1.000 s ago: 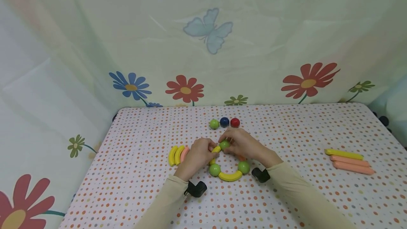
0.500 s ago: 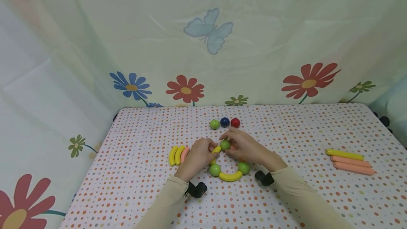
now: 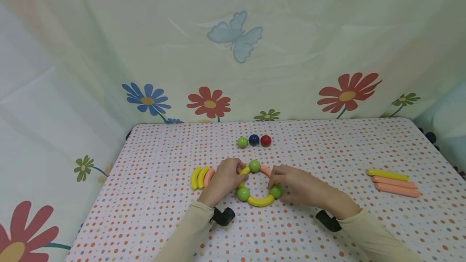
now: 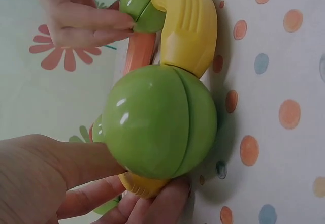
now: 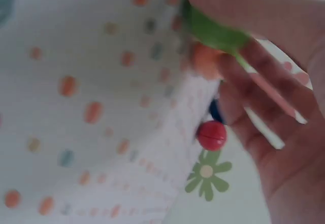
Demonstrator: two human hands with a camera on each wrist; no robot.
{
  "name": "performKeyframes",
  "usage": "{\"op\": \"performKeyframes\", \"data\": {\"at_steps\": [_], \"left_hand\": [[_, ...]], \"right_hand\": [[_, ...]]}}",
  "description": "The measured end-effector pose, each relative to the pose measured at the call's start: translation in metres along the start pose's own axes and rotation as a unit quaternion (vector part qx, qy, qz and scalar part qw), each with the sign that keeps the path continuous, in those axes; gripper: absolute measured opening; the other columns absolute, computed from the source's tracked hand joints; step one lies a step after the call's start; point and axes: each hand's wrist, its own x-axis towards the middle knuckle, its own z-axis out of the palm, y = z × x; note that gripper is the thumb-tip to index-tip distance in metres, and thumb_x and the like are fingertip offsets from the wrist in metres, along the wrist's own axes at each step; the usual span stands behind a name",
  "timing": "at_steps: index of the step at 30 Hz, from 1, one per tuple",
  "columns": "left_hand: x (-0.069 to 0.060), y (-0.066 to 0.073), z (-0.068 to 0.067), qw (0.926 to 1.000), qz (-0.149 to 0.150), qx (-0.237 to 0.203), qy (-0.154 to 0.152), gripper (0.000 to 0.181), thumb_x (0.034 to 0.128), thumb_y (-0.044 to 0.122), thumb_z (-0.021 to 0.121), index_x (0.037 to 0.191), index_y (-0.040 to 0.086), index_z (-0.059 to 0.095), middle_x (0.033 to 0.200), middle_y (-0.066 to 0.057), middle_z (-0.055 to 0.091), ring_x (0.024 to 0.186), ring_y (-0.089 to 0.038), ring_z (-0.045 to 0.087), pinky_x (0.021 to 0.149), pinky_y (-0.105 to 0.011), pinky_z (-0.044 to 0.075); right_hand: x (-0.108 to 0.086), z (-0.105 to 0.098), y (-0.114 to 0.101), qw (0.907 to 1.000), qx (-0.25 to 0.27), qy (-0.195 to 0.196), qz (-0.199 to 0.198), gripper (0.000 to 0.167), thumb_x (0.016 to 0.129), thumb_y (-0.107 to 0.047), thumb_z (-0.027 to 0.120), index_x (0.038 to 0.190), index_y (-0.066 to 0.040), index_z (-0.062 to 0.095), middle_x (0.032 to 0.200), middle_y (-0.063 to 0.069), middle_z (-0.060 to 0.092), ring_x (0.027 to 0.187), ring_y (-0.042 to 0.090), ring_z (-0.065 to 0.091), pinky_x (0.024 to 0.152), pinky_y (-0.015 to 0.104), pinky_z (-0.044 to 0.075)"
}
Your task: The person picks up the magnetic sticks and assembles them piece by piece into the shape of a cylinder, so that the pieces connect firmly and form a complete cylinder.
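Note:
A ring of green balls and curved sticks lies on the table in the head view. My left hand (image 3: 226,177) pinches the ring's left yellow curved stick (image 3: 245,171), partly covering it. At the ring's right side, my right hand (image 3: 300,185) holds a green ball (image 3: 276,191) between thumb and fingers. Its fingers hide part of the salmon curved stick (image 3: 266,170). A green ball (image 3: 254,166) tops the ring. Another green ball (image 3: 243,194) sits lower left, large in the left wrist view, joined to the front yellow curved stick (image 3: 261,201).
Behind the ring stand a loose green ball (image 3: 242,142), a blue ball (image 3: 254,140) and a red ball (image 3: 266,140). Yellow curved sticks (image 3: 195,178) and a salmon one (image 3: 209,177) lie left. Straight sticks, yellow (image 3: 387,174) and salmon (image 3: 397,189), lie far right on the dotted table.
My right hand has let go of the top green ball and moved down and right to the ring's right green ball. My left hand keeps its hold; the head view has shifted slightly.

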Motion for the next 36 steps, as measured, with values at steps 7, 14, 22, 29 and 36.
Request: {"op": "performKeyframes", "data": {"at_steps": [7, 14, 22, 29, 36], "left_hand": [[0.0, 0.0, 0.0, 1.0, 0.0, -0.005, -0.006, 0.025, 0.092, 0.009, 0.081, 0.114, 0.001, 0.074, 0.088, -0.003, 0.059, 0.075, -0.015, 0.051, 0.061, -0.023, 0.042], [0.0, 0.0, 0.0, 1.0, 0.005, -0.002, -0.007, 0.024, 0.092, 0.01, 0.081, 0.113, 0.001, 0.074, 0.088, -0.003, 0.06, 0.074, -0.014, 0.051, 0.061, -0.022, 0.041], [0.001, -0.001, 0.0, 0.9999, -0.005, -0.011, -0.009, 0.025, 0.0923, 0.01, 0.081, 0.115, 0.001, 0.074, 0.091, -0.004, 0.06, 0.078, -0.015, 0.052, 0.064, -0.023, 0.043], [0.001, -0.004, -0.001, 0.9999, -0.009, -0.011, -0.002, 0.025, 0.0923, 0.01, 0.081, 0.115, 0.001, 0.074, 0.091, -0.004, 0.059, 0.079, -0.016, 0.052, 0.064, -0.023, 0.043], [0.001, -0.002, -0.001, 0.9999, -0.006, -0.012, -0.006, 0.025, 0.0918, 0.01, 0.081, 0.114, 0.001, 0.074, 0.091, -0.004, 0.06, 0.078, -0.015, 0.052, 0.063, -0.023, 0.043]], "right_hand": [[0.001, 0.007, 0.001, 0.9989, -0.045, 0.009, -0.015, 0.036, 0.075, 0.0, 0.092, 0.102, -0.017, 0.075, 0.11, -0.003, 0.066, 0.106, 0.02, 0.066, 0.089, 0.041, 0.059], [0.001, -0.001, -0.002, 0.9989, -0.045, -0.012, -0.009, 0.036, 0.075, -0.004, 0.093, 0.105, -0.016, 0.079, 0.108, -0.005, 0.067, 0.103, 0.017, 0.066, 0.087, 0.039, 0.059], [-0.034, -0.017, 0.023, 0.9927, 0.083, 0.05, 0.071, 0.025, 0.094, -0.019, 0.08, 0.118, -0.017, 0.073, 0.112, -0.005, 0.064, 0.098, 0.013, 0.063, 0.08, 0.034, 0.056], [-0.1, -0.044, 0.086, 0.9794, -0.051, 0.149, 0.126, 0.029, 0.084, -0.001, 0.085, 0.109, -0.011, 0.075, 0.107, 0.001, 0.067, 0.088, 0.011, 0.062, 0.07, 0.034, 0.056], [-0.161, -0.068, 0.136, 0.9577, -0.101, 0.093, 0.253, 0.025, 0.082, 0.005, 0.083, 0.104, 0.002, 0.074, 0.098, 0.013, 0.066, 0.085, 0.028, 0.063, 0.069, 0.043, 0.056]]}}
